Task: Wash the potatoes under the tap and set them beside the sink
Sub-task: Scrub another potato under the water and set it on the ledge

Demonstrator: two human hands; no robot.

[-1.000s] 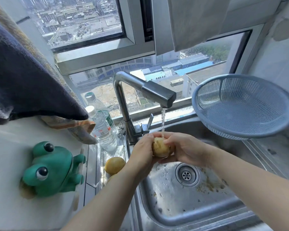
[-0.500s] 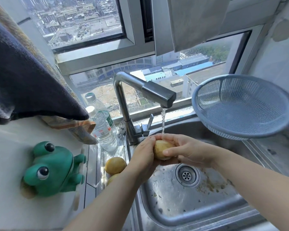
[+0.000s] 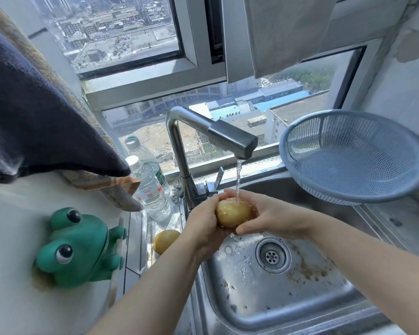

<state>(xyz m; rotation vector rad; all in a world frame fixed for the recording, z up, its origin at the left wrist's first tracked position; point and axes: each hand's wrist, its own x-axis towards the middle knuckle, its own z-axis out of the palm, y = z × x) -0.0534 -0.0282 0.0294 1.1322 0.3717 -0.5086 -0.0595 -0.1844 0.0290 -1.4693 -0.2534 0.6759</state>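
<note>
two potatoes (image 3: 234,212) (image 3: 166,241); two bottles (image 3: 150,192) (image 3: 140,148); one colander (image 3: 353,157)

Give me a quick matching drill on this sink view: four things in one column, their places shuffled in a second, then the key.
Things
1. potato under the tap
2. second potato
3. blue colander
4. green frog toy

Places
A. on the white counter, far left
B. on the steel ledge left of the sink
C. between the left hand and right hand, in the water stream
D. propped at the sink's right corner, empty

Pairs: 1-C, 2-B, 3-D, 4-A
</note>
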